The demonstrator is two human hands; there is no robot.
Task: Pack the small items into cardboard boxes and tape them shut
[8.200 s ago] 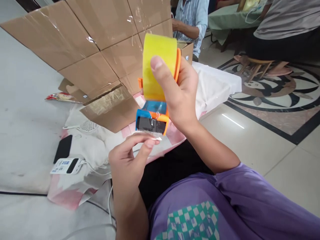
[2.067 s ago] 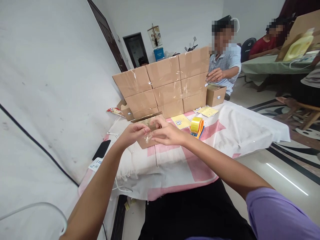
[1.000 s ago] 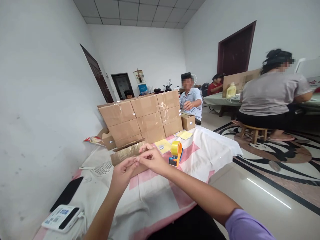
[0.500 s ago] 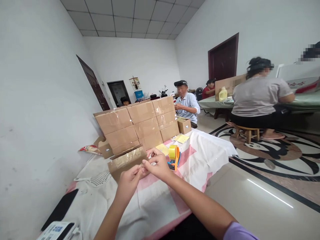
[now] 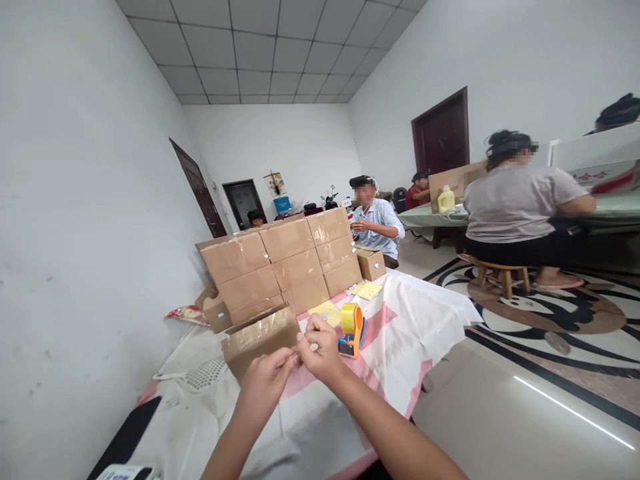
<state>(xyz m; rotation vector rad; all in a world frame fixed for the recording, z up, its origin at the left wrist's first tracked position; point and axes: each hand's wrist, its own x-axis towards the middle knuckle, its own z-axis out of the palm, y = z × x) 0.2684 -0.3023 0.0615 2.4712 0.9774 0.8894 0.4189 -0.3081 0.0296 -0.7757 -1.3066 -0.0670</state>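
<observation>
Head view: our left hand (image 5: 266, 379) and right hand (image 5: 321, 350) are together, fingertips pinched; can't tell what, if anything, is between them. Looks like a fine fingertip step; next move probably calls for a steady pinch. Taped cardboard box (image 5: 254, 348) sits just beyond, tape dispenser (image 5: 352, 321) to its right. Pink-and-white cloth (image 5: 407, 320) underneath, stacked boxes (image 5: 301, 285) behind; person in grey (image 5: 525, 200) on a stool (image 5: 506, 275), right.

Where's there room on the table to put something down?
Right of the tape dispenser, the cloth looks bare to its right edge. It's crowded behind the dispenser, with yellow cards and stacked boxes, and left, with the front box and white mesh.
</observation>
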